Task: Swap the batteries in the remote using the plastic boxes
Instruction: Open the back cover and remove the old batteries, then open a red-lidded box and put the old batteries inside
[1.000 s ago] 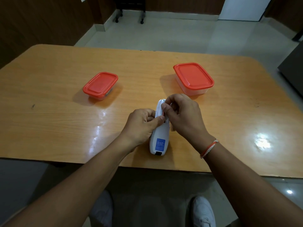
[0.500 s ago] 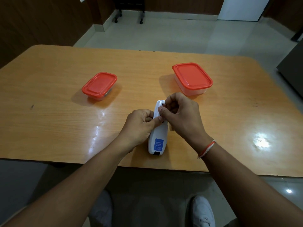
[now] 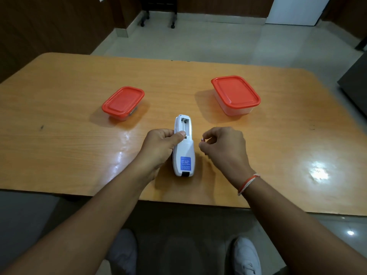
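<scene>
Here, the left hand point(image 3: 158, 149) grips a white plastic remote point(image 3: 183, 147); right fingers point(image 3: 205, 140) pinch a small battery point(image 3: 202, 139).
Best carry it level toward the lidded boxes.

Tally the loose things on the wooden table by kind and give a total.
Clear plastic boxes with red lids: 2 (smaller left, larger right)
White plastic remote, battery bay open: 1
Total: 3
</scene>
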